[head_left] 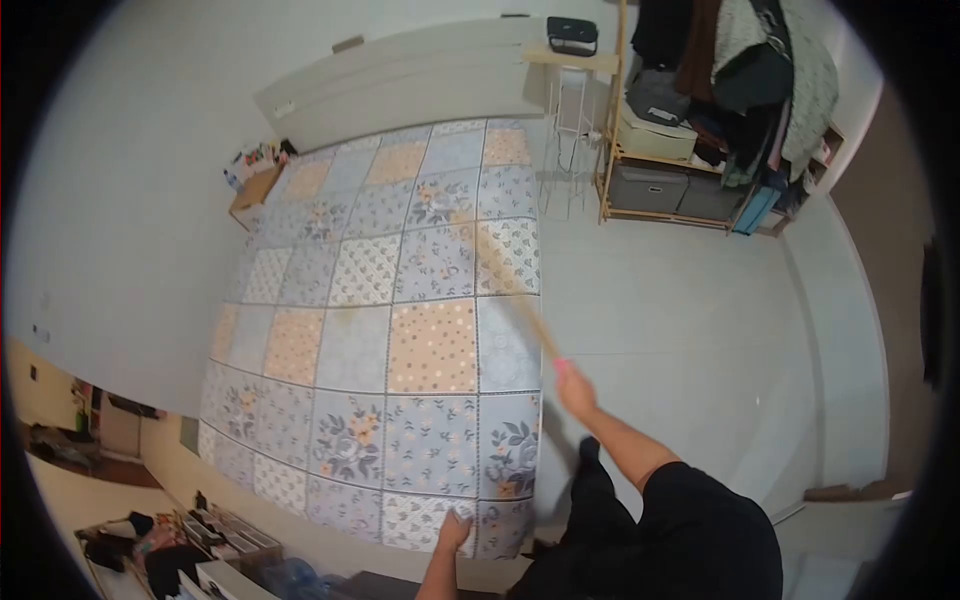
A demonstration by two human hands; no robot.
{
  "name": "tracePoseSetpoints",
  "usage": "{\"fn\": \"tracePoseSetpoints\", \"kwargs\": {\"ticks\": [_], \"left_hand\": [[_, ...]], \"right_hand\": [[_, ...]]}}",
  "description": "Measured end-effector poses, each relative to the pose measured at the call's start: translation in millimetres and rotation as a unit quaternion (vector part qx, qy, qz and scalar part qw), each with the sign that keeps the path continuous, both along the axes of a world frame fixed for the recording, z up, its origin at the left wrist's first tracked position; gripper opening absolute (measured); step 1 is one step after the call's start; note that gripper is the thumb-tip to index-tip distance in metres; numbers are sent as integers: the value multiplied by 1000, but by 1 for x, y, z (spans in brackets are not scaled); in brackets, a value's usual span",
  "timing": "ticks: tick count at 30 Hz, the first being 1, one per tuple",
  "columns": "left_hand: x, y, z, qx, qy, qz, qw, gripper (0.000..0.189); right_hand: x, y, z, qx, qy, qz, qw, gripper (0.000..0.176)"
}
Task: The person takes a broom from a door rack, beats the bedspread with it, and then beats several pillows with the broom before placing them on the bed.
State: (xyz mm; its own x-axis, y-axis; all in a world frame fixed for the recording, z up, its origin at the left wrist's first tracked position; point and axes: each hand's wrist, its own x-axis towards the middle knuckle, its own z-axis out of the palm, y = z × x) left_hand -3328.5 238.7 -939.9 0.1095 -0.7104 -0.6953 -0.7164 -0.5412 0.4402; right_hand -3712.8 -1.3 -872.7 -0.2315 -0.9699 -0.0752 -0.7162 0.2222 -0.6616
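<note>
My right hand (574,390) is closed around the pink handle of a stick broom (515,285). Its long tan bristles reach up and to the left over the right side of the bed, and their far end is smeared by motion. Under the broom lies a patchwork-print bedsheet (355,350) with floral, dotted and plain squares, spread over a wide mattress. My left hand (455,528) is curled into a fist above the near edge of the bed, with nothing showing in it.
A headboard (400,85) stands at the far end, with a small bedside table (257,190) on the left. A tall stand (570,130) and a clothes rack (660,215) are at the back right. Tiled floor (680,300) runs along the bed's right side.
</note>
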Motion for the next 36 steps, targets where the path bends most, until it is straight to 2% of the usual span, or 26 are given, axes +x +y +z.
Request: {"fn": "tracePoseSetpoints", "kwargs": {"ticks": [1, 2, 3, 4, 6, 7, 9, 10, 11, 13, 14, 16, 17, 19, 21, 23, 24, 25, 27, 28, 30, 31, 32, 33, 35, 36], "left_hand": [[-27, -33, 24, -34, 117, 44, 992, 72], [-48, -51, 7, -50, 35, 47, 997, 71], [-69, -75, 3, -41, 87, 80, 992, 71], [-87, -97, -2, -34, 132, 116, 984, 70], [-122, -131, -46, -113, 47, 70, 990, 72], [-139, -158, -28, -155, 50, 24, 986, 76], [-168, -197, -33, -89, 9, 86, 992, 83], [-181, -219, -38, -84, -9, 110, 990, 84], [-200, -234, -43, -80, -22, 136, 987, 86], [-214, -267, -40, -43, -23, 157, 986, 87], [-213, -282, -36, -26, -31, 173, 984, 89], [-215, -297, -43, -11, -52, 165, 985, 89], [-220, -299, -45, 3, -75, 151, 986, 89], [-235, -305, -42, 4, -107, 146, 984, 88], [-243, -321, -34, 8, -155, 145, 977, 88], [-246, -335, -25, 100, -126, 98, 982, 84], [-240, -338, -29, 103, -133, 99, 981, 84], [-232, -341, -39, 128, -118, 90, 980, 83], [-224, -345, -46, 153, -105, 88, 979, 82], [-221, -347, -47, 151, -98, 66, 981, 81], [-221, -349, -41, 155, -92, 54, 982, 81], [-221, -353, -29, 160, -77, 2, 984, 81], [-216, -349, -30, 158, -70, -19, 985, 81], [-210, -347, -31, 155, -63, -41, 985, 82], [-201, -307, -63, 58, -24, 32, 998, 80], [-203, -309, -60, 54, -16, 41, 998, 80]], "right_hand": [[16, -3, -5, 50, -24, 95, 994, 33], [38, -10, -6, 134, -14, 174, 976, 34], [49, -23, -12, 211, -6, 251, 945, 35], [54, -30, -38, 216, -13, 264, 940, 35], [77, -75, -96, 123, 16, 400, 908, 37], [73, -113, -100, 97, -20, 404, 909, 42], [46, -202, -113, 187, 2, 371, 910, 53], [27, -240, -225, -65, 53, 285, 955, 54], [-22, -322, -189, 98, 177, 321, 925, 48], [-114, -427, -141, 30, 63, 43, 997, 42], [-157, -480, -133, 151, -42, -98, 983, 39], [-196, -532, -107, 107, 61, -141, 982, 39], [-200, -538, -105, 107, 68, -144, 981, 39], [-174, -546, -105, 20, 65, -107, 992, 27], [-119, -524, -123, -82, 13, 28, 996, 28], [-68, -503, -108, 45, -58, 203, 976, 33], [-50, -497, -87, 108, -86, 273, 952, 37], [-37, -499, -76, 111, -93, 273, 951, 37], [-19, -517, -64, 248, 14, 358, 900, 49], [-19, -533, -73, 221, 32, 264, 939, 50], [-53, -607, -180, 109, 16, 142, 984, 50], [-85, -628, -161, -27, -51, 92, 994, 47], [-109, -656, -155, 39, -34, 13, 999, 41], [-127, -692, -173, 39, 5, -84, 996, 34], [-145, -712, -140, 71, -5, -183, 981, 31], [-141, -706, -124, 65, 2, -174, 983, 31]]}}
